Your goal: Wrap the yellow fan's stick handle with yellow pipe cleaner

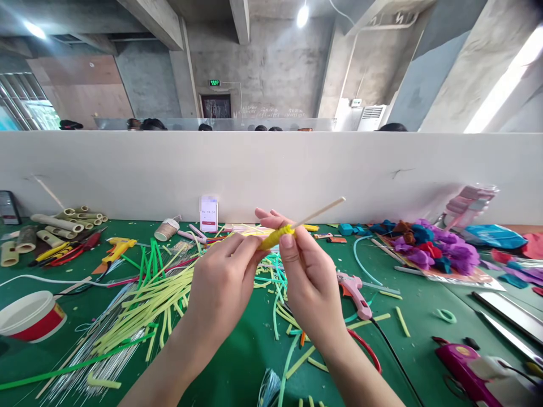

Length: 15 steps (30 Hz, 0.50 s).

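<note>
The person's hands are coming close together over the bench (237,350), both clamped on one slim yellow piece (275,236), which they are holding up above its middle; the left hand (220,277) is pinching its lower end, and the right hand (311,277) is gripping its upper end between thumb and fingers; the yellow piece is showing a wrinkled, lumpy surface, and a thin, straight, pale stick (321,211) is slanting up beyond the right hand; whether the stick is running through the yellow piece cannot be told. Fuzzy, pale yellow-green strips (148,308) are lying in a loose heap on the left, over fine, shiny wires (85,350); hollow, cut tubes (59,222) are piling near the white partition (271,175); a smooth pink glue gun (358,297) is lying just beside the right hand; crumpled purple tufts (462,249) are bunching farther right. A round white cup (40,325) with a red band is standing at the left edge, its contents hard to make out; a clear bag (470,203) is holding pink, blocky pieces and leaning near the partition.
</note>
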{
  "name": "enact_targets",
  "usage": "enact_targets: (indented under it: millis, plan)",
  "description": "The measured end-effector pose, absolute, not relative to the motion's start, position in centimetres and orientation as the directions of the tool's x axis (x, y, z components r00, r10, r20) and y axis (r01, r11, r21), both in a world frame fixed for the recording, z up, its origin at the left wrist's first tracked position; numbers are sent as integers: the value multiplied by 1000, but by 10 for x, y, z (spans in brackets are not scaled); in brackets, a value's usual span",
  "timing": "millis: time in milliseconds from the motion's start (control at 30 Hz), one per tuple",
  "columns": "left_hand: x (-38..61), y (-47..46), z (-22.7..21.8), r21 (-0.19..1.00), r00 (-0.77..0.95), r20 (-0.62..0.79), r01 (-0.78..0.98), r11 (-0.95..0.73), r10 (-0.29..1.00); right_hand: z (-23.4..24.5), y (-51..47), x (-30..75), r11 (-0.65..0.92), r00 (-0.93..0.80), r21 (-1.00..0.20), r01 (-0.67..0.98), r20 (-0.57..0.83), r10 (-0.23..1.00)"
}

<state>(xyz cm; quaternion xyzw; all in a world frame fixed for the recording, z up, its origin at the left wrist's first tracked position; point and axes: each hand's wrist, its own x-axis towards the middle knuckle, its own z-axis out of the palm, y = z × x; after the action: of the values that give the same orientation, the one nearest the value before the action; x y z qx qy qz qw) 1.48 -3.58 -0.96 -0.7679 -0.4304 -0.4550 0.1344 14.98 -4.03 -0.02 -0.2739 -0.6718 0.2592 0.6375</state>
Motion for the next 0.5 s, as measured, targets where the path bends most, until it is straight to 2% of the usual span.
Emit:
enact_targets:
  millis: [367,500]
  plan:
    - [35,-40,-18,-27,208,891,912,-409,403,-4,-42,143,641,181,-755,140,656,733]
    - [36,-35,-19,-143,236,929,940,-310,286,-5,-39,143,626,240,-773,104,631,738]
